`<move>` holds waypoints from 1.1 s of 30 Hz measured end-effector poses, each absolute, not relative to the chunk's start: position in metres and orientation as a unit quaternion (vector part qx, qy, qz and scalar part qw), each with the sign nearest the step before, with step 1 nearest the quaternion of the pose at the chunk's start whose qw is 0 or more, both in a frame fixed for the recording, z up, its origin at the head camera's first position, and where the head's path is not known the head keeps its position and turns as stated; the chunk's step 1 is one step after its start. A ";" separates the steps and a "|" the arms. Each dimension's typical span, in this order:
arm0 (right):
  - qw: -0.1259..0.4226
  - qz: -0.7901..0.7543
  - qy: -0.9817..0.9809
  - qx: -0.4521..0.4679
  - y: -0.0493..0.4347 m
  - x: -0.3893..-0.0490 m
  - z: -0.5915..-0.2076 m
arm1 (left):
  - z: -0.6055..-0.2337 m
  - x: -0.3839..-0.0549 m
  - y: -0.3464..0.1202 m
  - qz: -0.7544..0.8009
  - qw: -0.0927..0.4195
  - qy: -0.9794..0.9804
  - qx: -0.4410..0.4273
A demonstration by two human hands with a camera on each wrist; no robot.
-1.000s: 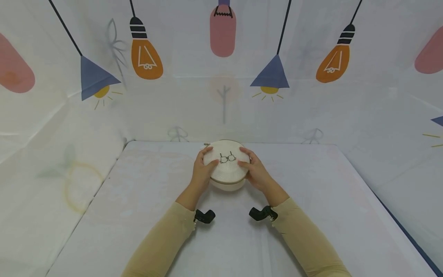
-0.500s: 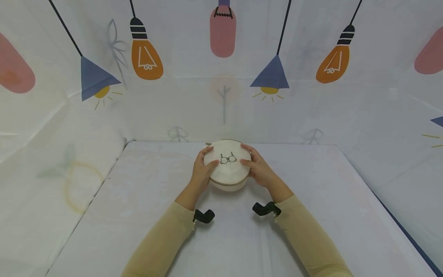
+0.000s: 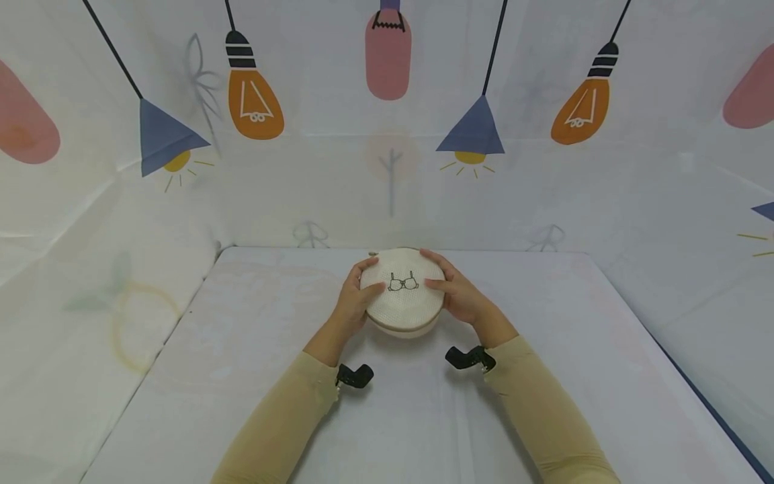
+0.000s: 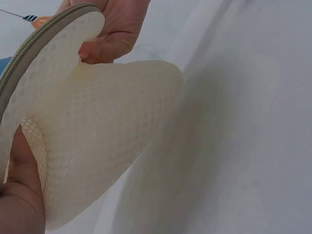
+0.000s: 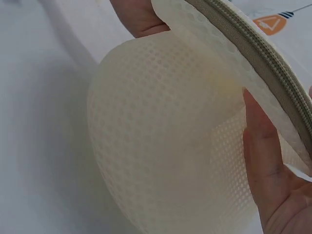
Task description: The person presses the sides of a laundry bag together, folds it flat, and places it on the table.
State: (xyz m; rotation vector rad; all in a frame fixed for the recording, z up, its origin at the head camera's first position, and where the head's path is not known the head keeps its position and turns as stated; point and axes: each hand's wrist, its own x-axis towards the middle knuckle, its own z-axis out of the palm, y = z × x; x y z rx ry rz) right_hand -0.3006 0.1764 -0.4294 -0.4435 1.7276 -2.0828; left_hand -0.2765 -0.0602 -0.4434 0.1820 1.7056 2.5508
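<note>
A round cream mesh bra wash bag [image 3: 404, 306] with a bra drawn on its flat top is held at the far part of the table. My left hand [image 3: 352, 297] grips its left side, thumb over the top. On the opposite side my right hand [image 3: 464, 296] grips it the same way. A grey-beige zipper [image 5: 273, 61] runs round the rim, and the zipper pull [image 3: 373, 253] shows at the back left. Below the rim, the soft mesh body [image 4: 107, 126] is dented where fingers press in. Whether anything is inside cannot be made out.
The white-covered table [image 3: 387, 430] spreads around both forearms. Behind it hangs a white cloth wall [image 3: 338, 181] printed with lamps and bulbs. A black wrist camera mount [image 3: 355, 376] sits at the left cuff, another mount [image 3: 465, 357] at the right.
The bag has shifted slightly right and a little toward me, its top turning more to face the head camera. My right hand has moved right with it; the left has barely moved.
</note>
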 end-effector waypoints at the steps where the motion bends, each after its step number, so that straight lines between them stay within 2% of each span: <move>1: 0.199 -0.747 0.615 -0.157 0.176 -0.300 -0.430 | -0.444 -0.277 -0.060 0.828 0.036 0.556 0.060; 8: 0.205 -0.775 0.579 -0.149 0.172 -0.298 -0.432 | -0.445 -0.278 -0.061 0.818 0.038 0.571 0.062; 24: 0.192 -0.816 0.527 -0.137 0.170 -0.298 -0.435 | -0.449 -0.277 -0.062 0.778 0.003 0.626 0.052; 33: 0.162 -0.844 0.500 -0.106 0.172 -0.300 -0.432 | -0.446 -0.267 -0.064 0.745 0.026 0.662 0.082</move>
